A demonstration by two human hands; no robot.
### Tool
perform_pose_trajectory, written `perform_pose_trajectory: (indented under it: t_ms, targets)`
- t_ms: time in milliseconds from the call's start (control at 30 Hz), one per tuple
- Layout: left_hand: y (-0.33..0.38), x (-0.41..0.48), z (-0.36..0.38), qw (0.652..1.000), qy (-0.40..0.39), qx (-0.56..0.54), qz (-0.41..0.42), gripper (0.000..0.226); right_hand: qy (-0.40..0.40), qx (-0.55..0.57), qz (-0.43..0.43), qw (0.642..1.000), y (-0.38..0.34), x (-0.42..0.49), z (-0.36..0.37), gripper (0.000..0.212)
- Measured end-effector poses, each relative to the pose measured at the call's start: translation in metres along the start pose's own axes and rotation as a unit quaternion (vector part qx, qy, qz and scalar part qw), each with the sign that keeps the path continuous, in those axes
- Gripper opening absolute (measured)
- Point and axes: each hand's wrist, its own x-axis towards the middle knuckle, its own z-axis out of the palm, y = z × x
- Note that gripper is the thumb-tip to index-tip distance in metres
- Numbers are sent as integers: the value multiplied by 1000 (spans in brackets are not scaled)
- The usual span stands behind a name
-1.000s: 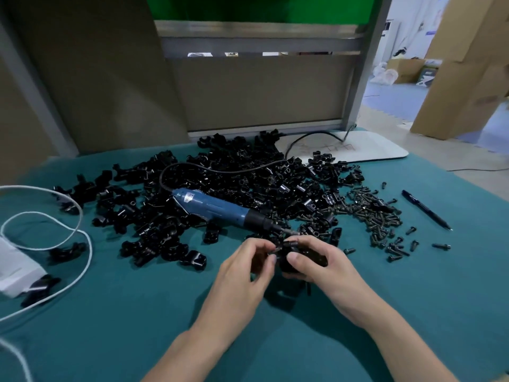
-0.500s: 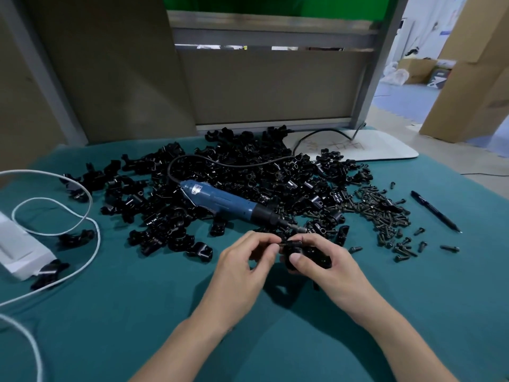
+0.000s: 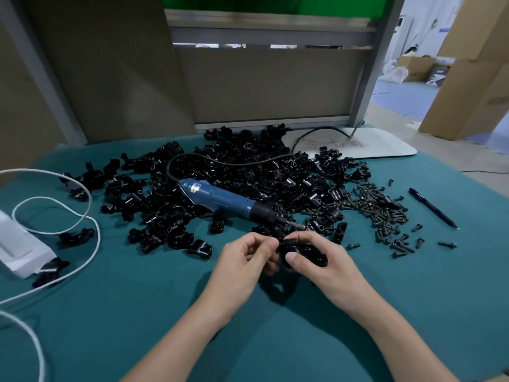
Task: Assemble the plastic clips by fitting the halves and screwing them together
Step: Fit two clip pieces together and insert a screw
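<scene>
A black plastic clip [image 3: 311, 253] is held above the teal cloth near the front of the table. My right hand [image 3: 322, 264] grips it, thumb across its front. My left hand [image 3: 245, 261] is pressed against the clip's left end with curled fingertips pinching there; whether they pinch a screw is hidden. Behind the hands lies a big heap of black clip halves [image 3: 248, 175]. On that heap rests a blue electric screwdriver [image 3: 228, 201], its tip pointing at my hands. To the right is a pile of black screws [image 3: 385, 210].
A black pen [image 3: 432, 208] lies at the right. A white cable [image 3: 55, 232] and white box [image 3: 19, 249] sit at the left. A white board [image 3: 380, 146] lies at the back right, under the screwdriver's black cord. Grey partition panels stand behind the table.
Both hands stay together on the clip; the left fingers have shifted slightly at its left end. The camera has tilted a little, shifting the whole scene in the frame.
</scene>
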Motion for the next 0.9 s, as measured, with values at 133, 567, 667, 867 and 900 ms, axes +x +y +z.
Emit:
perform_pose_trajectory:
  t_ms: [133,567,667,867,900]
  targets:
    - [0,-1,1,1000,-4,15,5,32,-4,-4,-4,1000,1,0,1,20]
    - [-3,4,-2,1000,-17,-9,-21,36,8,31,11,999,-3,0,0,20]
    - [-6,1,-1,999,-30,32,-2,35,4,31,16,999,-1,-1,0,18]
    - [-10,0,-2,997,-11,67,29,16,5,25,13,1000,-4,-1,0,24]
    - [-10,0,-2,997,-12,67,30,15,4,21,13,1000,-4,-1,0,25]
